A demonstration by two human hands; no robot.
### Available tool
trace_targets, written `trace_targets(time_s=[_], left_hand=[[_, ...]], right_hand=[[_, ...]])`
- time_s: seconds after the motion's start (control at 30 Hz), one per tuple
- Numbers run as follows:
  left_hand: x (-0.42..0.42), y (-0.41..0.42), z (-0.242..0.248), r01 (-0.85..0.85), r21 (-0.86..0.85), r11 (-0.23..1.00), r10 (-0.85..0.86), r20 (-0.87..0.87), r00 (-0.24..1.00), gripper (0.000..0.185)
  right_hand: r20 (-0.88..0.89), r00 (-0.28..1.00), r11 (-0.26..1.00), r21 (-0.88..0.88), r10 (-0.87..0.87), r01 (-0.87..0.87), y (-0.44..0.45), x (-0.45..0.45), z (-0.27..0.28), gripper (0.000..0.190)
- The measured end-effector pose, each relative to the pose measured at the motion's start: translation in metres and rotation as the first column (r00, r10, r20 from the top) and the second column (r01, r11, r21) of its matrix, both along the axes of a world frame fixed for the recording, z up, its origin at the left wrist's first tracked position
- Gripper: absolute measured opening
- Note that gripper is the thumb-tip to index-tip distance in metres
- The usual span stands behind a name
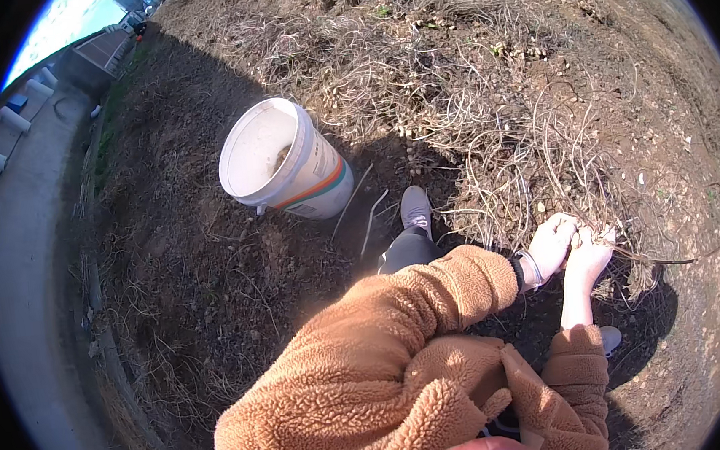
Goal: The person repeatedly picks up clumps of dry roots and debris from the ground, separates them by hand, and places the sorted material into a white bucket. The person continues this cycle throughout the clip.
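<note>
Both hands are close together over a heap of dry plant vines (489,170) that look like pulled peanut plants. My left hand (552,245), with a bracelet at the wrist, has its fingers curled around the dry stems. Beside it and touching it, my right hand (590,254) closes on the same bunch of dry stems (641,257). A dark stalk sticks out to the right of that fist. Small pale pods, seemingly peanuts, show near the fingers, but what lies inside the grip is hidden.
A white plastic bucket (315,178) with an orange and green stripe stands on the soil to the left, some brown matter inside. My shoe (416,208) is between bucket and vines. Pods (412,157) lie on the ground. A concrete path (37,314) runs along the left.
</note>
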State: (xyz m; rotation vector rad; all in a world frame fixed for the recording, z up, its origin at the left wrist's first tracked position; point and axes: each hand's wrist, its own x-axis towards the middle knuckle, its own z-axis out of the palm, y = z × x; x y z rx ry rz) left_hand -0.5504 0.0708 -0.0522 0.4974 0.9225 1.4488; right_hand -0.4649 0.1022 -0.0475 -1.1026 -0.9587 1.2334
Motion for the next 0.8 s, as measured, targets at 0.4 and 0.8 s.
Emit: trace_targets(time_s=[0.4, 0.8], left_hand=[[-0.020, 0.012, 0.013, 0.386, -0.022, 0.922, -0.333, 0.461, 0.822, 0.024], [-0.024, 0.011, 0.023, 0.428, 0.046, 0.903, -0.418, 0.328, 0.847, 0.021]], right_hand=[[0.380, 0.925, 0.997, -0.069, 0.010, 0.018, 0.004, 0.014, 0.019, 0.013], [-0.112, 0.992, 0.935, -0.355, -0.055, 0.012, 0.009, 0.026, 0.020, 0.016]])
